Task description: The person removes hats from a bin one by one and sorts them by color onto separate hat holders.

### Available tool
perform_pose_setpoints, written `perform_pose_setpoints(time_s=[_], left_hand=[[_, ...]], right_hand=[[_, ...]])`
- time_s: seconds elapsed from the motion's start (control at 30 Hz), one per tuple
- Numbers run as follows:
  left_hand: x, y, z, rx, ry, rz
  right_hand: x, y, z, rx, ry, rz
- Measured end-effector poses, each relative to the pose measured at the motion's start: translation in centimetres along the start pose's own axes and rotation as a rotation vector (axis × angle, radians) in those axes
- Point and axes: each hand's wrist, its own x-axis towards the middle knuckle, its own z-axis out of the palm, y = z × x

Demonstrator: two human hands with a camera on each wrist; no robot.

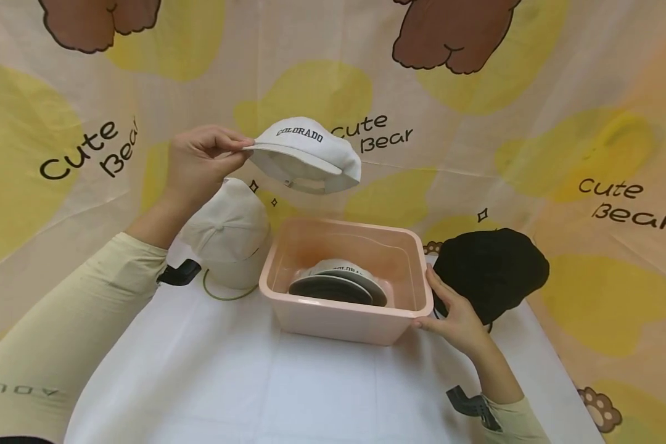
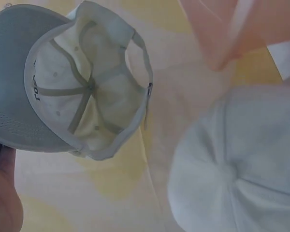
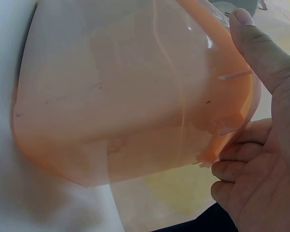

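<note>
My left hand (image 1: 208, 154) pinches the brim edge of a white baseball cap (image 1: 305, 139) lettered COLORADO, up in the air above and behind a pink plastic bin (image 1: 333, 322). In the left wrist view the cap's hollow inside and back strap opening face the camera. At the bin's right end my right hand (image 1: 457, 317) grips the rim, thumb at the front corner. The right wrist view has the thumb on the rim and the fingers (image 3: 232, 169) curled beneath it. Inside the bin lie stacked caps (image 1: 333, 288), dark brim undersides toward me, part of COLORADO lettering showing.
To the bin's left a cream cap (image 1: 230, 231) covers a pale rounded form with a green-edged base. A black cap (image 1: 491, 271) stands close on the right, beside my right hand. White cloth (image 1: 322, 394) covers the table, and a printed bear curtain (image 1: 466, 185) hangs behind.
</note>
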Motion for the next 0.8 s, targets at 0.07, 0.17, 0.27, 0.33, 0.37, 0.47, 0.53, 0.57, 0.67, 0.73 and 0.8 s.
perform_pose_setpoints(time_s=[0.07, 0.17, 0.27, 0.33, 0.37, 0.47, 0.53, 0.57, 0.67, 0.73, 0.8], left_hand=[[0.1, -0.6, -0.6, 0.039, 0.023, -0.016], [0.0, -1.6, -1.5, 0.077, 0.059, -0.030], [-0.2, -2.4, -2.4, 0.068, 0.096, -0.033], [-0.4, -2.8, -2.9, 0.043, 0.114, -0.029], [-0.5, -3.0, -3.1, 0.039, 0.119, -0.029], [-0.8, -3.5, -3.6, 0.074, 0.127, -0.023], [-1.1, -3.8, -4.0, 0.123, 0.124, -0.026], [-1.3, -3.9, -4.2, 0.147, 0.122, -0.027], [-1.8, -4.2, -5.0, 0.188, 0.110, -0.031], [-2.2, -4.4, -5.5, 0.192, 0.108, -0.029], [-2.5, -4.7, -6.0, 0.199, 0.110, -0.021]], right_hand=[[0.0, 0.1, 0.0, 0.003, 0.003, -0.003], [0.0, 0.1, -0.1, 0.002, 0.009, -0.012], [0.1, 0.1, -0.2, -0.006, 0.009, -0.015], [0.0, 0.1, -0.2, -0.010, 0.008, -0.010], [0.0, 0.0, -0.2, -0.009, 0.007, -0.009], [0.0, 0.1, -0.2, -0.008, 0.006, -0.003], [0.0, 0.1, -0.2, -0.006, 0.003, -0.001], [0.0, 0.2, -0.2, -0.003, 0.002, -0.001], [-0.1, 0.2, -0.2, 0.002, 0.000, -0.006], [-0.1, 0.2, -0.2, 0.007, 0.002, -0.012], [-0.1, 0.1, -0.3, 0.009, 0.004, -0.016]])
